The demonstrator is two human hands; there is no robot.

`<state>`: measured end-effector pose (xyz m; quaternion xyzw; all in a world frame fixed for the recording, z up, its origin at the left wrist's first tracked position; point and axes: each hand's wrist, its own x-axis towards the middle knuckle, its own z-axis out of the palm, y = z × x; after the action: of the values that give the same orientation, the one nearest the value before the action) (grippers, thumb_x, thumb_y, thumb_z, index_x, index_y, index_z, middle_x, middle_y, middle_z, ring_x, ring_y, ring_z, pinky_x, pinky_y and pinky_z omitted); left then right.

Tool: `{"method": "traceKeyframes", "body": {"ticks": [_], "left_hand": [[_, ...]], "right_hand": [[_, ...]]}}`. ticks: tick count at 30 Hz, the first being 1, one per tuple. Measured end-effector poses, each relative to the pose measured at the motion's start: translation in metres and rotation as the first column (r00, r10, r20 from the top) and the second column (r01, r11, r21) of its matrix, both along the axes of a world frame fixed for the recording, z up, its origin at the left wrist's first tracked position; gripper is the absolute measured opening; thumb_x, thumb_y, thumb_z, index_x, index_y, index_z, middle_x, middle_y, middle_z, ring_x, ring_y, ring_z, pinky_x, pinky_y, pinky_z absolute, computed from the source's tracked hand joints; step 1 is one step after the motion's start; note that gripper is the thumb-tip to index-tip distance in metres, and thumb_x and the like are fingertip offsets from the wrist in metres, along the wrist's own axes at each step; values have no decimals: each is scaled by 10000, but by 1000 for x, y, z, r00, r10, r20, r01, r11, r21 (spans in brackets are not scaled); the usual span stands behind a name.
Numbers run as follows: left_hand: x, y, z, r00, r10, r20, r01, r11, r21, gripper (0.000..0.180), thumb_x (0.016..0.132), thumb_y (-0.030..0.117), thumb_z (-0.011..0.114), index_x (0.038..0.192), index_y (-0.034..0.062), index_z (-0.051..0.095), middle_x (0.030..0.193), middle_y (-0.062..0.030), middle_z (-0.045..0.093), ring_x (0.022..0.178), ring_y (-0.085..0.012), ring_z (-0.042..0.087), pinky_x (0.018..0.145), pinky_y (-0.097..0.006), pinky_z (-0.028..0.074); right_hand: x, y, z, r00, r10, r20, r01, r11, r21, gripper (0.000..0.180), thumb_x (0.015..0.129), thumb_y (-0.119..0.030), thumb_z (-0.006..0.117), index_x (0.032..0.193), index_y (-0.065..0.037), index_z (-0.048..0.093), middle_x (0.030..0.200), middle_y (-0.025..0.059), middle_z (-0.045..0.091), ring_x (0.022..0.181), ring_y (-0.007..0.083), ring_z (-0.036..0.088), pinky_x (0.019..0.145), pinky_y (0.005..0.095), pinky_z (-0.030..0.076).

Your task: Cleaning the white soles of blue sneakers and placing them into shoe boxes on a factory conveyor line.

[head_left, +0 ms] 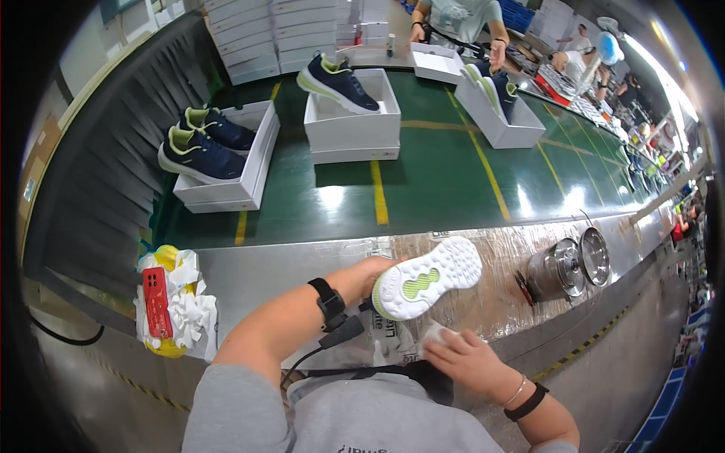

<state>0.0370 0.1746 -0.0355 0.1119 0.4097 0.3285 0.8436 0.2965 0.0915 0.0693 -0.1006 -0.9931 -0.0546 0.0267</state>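
A sneaker [427, 278] is tipped so that its white sole with a lime-green insert shows. My left hand [375, 272] grips it at the heel side; most of those fingers are hidden behind the shoe. Just below it, close to my body, my right hand [470, 362] has its fingers pressed on a crumpled white wipe [433, 335]. The wipe is apart from the sole. Beneath both hands lies a bench top covered with brown board and clear film [495, 302].
Across the green conveyor [430, 177] stand white shoe boxes [353, 128] with navy sneakers [202, 151]. A red phone [157, 302] rests on crumpled paper at left. To the right are a metal pot [555, 270] and pliers [524, 288]. A co-worker [461, 23] handles a box opposite.
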Motion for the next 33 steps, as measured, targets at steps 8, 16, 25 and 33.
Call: {"method": "traceKeyframes", "body": {"ticks": [8, 16, 25, 33], "left_hand": [[-5, 4, -2, 991, -124, 43, 124, 992, -8, 401, 943, 354, 501, 1075, -8, 610, 1029, -137, 673, 841, -213, 669, 775, -360, 550], [2, 10, -15, 988, -153, -3, 153, 988, 27, 434, 955, 389, 467, 1119, 12, 605, 1061, -125, 664, 884, -203, 666, 768, -355, 552], [-18, -41, -5, 966, 222, 135, -242, 959, 148, 388, 908, 238, 556, 1206, -11, 545, 1177, -120, 614, 1062, -216, 601, 946, -357, 467], [0, -36, -18, 970, 218, 104, -237, 941, 241, 311, 920, 279, 574, 1083, 18, 617, 1047, -69, 656, 948, -149, 613, 851, -310, 485]], "right_hand": [[-45, -1, 11, 856, -251, -451, 242, 967, -79, 413, 738, -57, 539, 1140, -114, 614, 1251, 22, 558, 1100, 256, 520, 813, 371, 427], [21, 47, -19, 649, -622, -438, 603, 772, -203, 438, 736, 12, 516, 1162, -51, 592, 1220, 136, 557, 1078, 343, 512, 886, 415, 422], [143, 96, 107, 373, -648, -664, 814, 572, -101, 313, 844, -14, 516, 1149, 5, 586, 1153, 227, 583, 1078, 366, 554, 924, 402, 428], [230, 165, 49, 248, -892, -377, 815, 403, -417, 262, 768, -43, 588, 1012, 25, 655, 1049, 188, 654, 1040, 303, 612, 904, 349, 460]]}}
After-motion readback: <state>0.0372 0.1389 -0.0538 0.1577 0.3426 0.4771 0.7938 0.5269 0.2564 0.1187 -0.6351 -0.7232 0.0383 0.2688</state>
